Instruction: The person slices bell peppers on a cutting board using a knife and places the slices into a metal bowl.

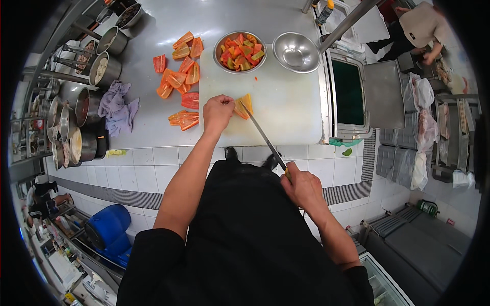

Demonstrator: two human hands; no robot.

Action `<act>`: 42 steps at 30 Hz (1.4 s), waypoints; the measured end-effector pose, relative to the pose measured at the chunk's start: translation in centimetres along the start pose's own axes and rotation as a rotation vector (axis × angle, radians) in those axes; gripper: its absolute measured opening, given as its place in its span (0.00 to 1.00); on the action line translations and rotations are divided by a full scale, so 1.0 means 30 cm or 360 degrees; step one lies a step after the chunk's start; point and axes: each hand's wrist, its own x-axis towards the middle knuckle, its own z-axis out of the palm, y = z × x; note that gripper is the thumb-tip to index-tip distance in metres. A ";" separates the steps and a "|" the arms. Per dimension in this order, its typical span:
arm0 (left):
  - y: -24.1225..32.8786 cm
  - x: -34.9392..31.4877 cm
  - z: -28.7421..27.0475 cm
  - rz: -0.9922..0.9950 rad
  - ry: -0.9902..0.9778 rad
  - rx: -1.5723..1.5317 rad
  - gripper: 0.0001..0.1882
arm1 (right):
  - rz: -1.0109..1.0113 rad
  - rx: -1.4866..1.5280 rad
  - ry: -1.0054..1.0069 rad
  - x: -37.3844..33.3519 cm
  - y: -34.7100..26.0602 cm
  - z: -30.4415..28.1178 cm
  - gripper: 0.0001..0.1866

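Note:
My right hand (305,187) is wrapped round the handle of a long knife (264,135). Its blade reaches up and left, with the tip over a yellow-orange bell pepper piece (246,102) on the white cutting board (291,112). At that piece's left edge, my left hand (218,113) has its fingers curled and pinched. Left of the board lie several orange and red pepper pieces (177,79), opened and hollowed. A steel bowl (218,61) of cut red, orange and green-yellow pepper chunks (241,52) stands on the board's far edge, beside an empty steel bowl (296,52).
On the left of the steel table (158,20) are a crumpled purple cloth (118,105) and several metal pots (105,69). A rail post (349,25) rises at the far right, near a bin with a dark green inside (348,92). Another person (421,28) is at the far right.

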 end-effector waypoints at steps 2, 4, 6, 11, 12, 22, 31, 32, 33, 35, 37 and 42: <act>-0.005 0.000 0.001 -0.0001 -0.0002 0.0041 0.11 | -0.0011 -0.0031 -0.0016 0.020 -0.017 0.009 0.12; -0.017 0.000 0.004 0.0172 0.0054 0.0203 0.11 | -0.0017 -0.0062 -0.0033 0.070 -0.028 0.032 0.12; -0.001 -0.003 0.005 0.0173 0.0026 0.0239 0.10 | -0.0185 -0.0048 0.0114 0.153 -0.007 0.081 0.11; -0.027 -0.009 0.002 0.0254 0.0099 0.0314 0.11 | -0.0103 -0.0038 0.0056 0.210 0.007 0.094 0.10; -0.032 -0.011 0.005 0.0306 0.0179 0.0293 0.11 | -0.0106 -0.0014 0.0059 0.203 0.009 0.095 0.11; 0.066 -0.001 -0.076 0.0795 -0.0053 0.0747 0.15 | -0.0016 0.0257 0.0202 0.074 0.112 0.070 0.13; 0.044 0.062 -0.078 0.1594 -0.0551 0.1068 0.13 | 0.0140 0.0250 0.0056 -0.053 0.192 0.047 0.16; 0.032 0.027 -0.069 0.1596 -0.0558 0.1070 0.13 | 0.0145 0.0255 0.0057 -0.052 0.191 0.051 0.16; 0.018 -0.020 -0.051 0.1271 -0.0373 0.0999 0.14 | 0.0133 0.0238 0.0084 -0.050 0.186 0.057 0.16; 0.003 -0.086 -0.028 0.0938 -0.0190 0.0924 0.16 | 0.0117 0.0221 0.0105 -0.036 0.167 0.065 0.15; -0.009 -0.122 -0.017 0.0846 0.0040 0.0813 0.16 | 0.0066 0.0183 0.0135 -0.007 0.137 0.065 0.14; -0.073 -0.073 -0.063 0.1121 0.0096 0.0709 0.15 | -0.0024 0.0120 0.0118 0.037 0.093 0.055 0.12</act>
